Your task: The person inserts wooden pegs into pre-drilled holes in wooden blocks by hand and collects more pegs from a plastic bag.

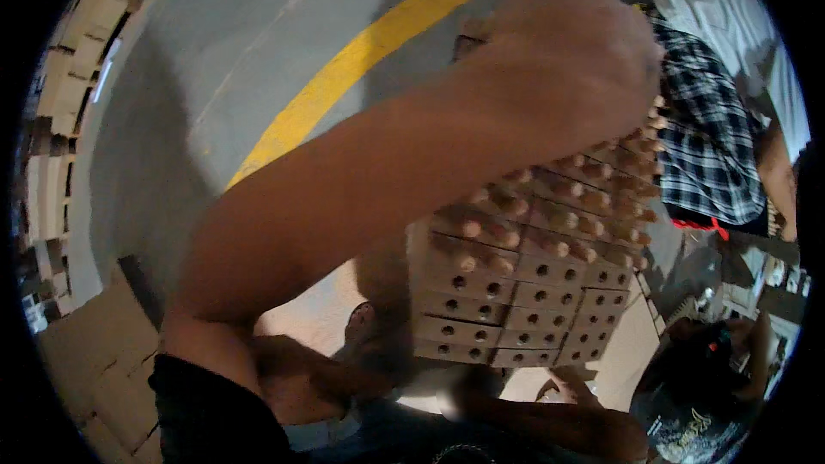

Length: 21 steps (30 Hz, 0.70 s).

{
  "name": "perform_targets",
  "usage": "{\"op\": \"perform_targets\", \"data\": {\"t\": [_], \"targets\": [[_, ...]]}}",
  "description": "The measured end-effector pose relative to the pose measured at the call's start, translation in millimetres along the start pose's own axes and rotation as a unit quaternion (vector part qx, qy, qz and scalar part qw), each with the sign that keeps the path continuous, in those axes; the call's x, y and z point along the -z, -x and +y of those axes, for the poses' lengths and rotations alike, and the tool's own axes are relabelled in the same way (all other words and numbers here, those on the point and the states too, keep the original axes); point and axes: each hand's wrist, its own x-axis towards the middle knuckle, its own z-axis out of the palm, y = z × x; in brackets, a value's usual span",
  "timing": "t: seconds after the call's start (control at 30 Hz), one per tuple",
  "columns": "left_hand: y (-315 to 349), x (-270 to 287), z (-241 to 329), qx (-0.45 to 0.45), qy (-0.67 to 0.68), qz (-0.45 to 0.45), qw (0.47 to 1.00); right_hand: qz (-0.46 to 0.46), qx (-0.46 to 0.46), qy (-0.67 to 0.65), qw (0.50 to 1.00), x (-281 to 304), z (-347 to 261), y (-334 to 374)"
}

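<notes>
My left arm reaches from the lower left across the view. My left hand is at the far side of the wooden blocks, its back turned up and its fingers curled in, slightly blurred. Whatever lies inside its grip is hidden. A small dark brown piece shows beside it, but whether the hand touches it I cannot tell. The blocks are packed in rows, with paired round holes in the near ones. Short wooden dowels stand in the farther ones, partly covered by my forearm. My right hand does not show.
A yellow line curves over the grey floor. Stacked wood stands along the left edge, cardboard at the lower left. People sit on the right, one in a checked garment, another in a dark shirt.
</notes>
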Motion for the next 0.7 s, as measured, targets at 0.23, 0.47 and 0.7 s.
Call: {"op": "perform_targets", "data": {"t": [0.23,0.47,0.7], "targets": [[-10,-29,-18,-0.033,0.073,0.114,0.990,0.078,0.005,-0.067,0.995,96,-42,-16],[4,3,-13,0.031,0.054,0.003,0.998,0.098,0.354,-0.104,0.924,319,-279,17],[-15,-14,-8,0.007,0.084,0.033,0.996,0.020,0.516,0.020,0.856,311,-367,-20]]}}
